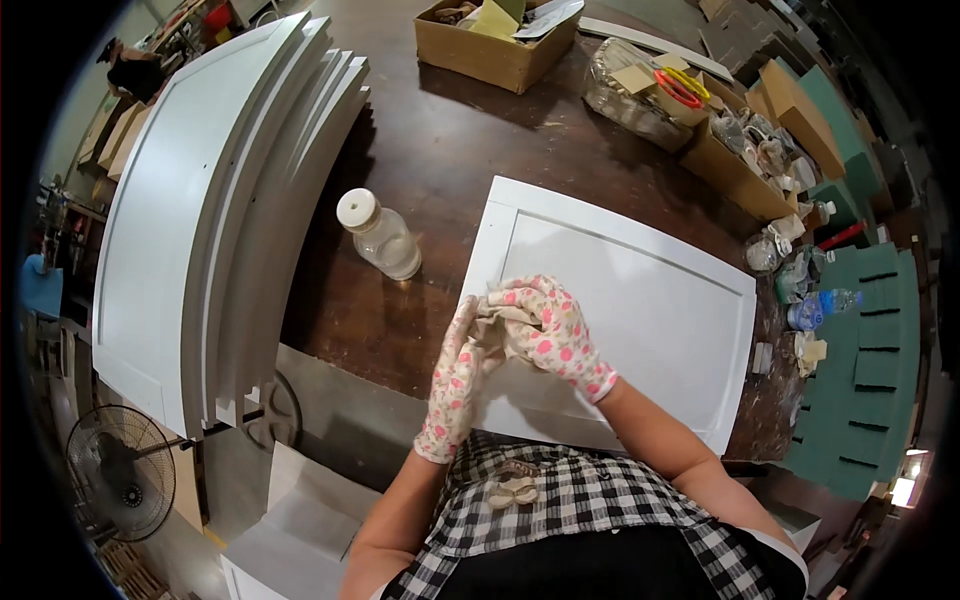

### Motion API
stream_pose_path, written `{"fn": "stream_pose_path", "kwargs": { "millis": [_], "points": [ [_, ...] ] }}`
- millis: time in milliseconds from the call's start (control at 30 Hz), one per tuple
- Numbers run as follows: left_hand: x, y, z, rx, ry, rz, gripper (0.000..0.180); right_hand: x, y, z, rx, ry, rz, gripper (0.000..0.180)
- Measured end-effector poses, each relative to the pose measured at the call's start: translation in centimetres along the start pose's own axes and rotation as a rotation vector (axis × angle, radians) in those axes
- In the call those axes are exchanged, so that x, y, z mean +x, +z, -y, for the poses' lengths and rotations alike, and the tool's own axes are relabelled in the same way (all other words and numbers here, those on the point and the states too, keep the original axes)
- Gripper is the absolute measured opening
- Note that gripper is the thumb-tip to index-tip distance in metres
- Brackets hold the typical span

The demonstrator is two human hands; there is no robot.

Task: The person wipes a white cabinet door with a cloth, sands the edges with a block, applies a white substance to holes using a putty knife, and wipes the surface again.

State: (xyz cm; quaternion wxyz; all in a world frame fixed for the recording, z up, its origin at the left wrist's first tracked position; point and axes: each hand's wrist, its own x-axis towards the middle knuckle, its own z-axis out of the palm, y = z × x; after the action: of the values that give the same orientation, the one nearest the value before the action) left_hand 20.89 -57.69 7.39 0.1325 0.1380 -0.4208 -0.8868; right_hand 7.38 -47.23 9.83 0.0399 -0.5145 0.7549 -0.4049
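Both my hands wear white gloves with a pink flower print and meet over the near left part of a white framed panel [640, 300]. A crumpled beige cloth [487, 338] is bunched between them. My right hand [552, 332] is closed on it with bent fingers. My left hand [456, 385] grips the cloth's left side, fingers pointing up and pressed together. The panel lies flat on the dark brown table [420, 130], its recessed middle facing up. Left of the panel stands a clear bottle [385, 245] with a white cap, some clear liquid inside.
Several white panels [170, 230] stand stacked at the left. A cardboard box [490, 55] of scraps sits at the far side. Farther right are a wrapped bundle with tape rolls [680, 88], an open carton [735, 165], plastic bottles [805, 312] and green sheets [850, 400]. A fan [120, 475] stands lower left.
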Motion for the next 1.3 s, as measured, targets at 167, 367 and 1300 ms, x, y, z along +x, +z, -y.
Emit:
{"fn": "stream_pose_path", "kwargs": {
  "millis": [167, 367, 1300],
  "points": [
    [-0.2, 2.2, 0.0, -0.070, -0.136, -0.012, 0.076, -2.0, 3.1, -1.4, -0.220, -0.010, -0.052, 0.032],
    [3.8, -4.3, -3.1, 0.548, 0.237, -0.539, 0.042, -3.4, -0.4, -5.1, 0.588, 0.494, -0.257, 0.028],
    [8.2, 0.4, -12.4, 1.980, 0.922, -0.006, 0.039, 0.2, -2.6, -1.6, 0.303, 0.215, -0.574, 0.022]
  ]
}}
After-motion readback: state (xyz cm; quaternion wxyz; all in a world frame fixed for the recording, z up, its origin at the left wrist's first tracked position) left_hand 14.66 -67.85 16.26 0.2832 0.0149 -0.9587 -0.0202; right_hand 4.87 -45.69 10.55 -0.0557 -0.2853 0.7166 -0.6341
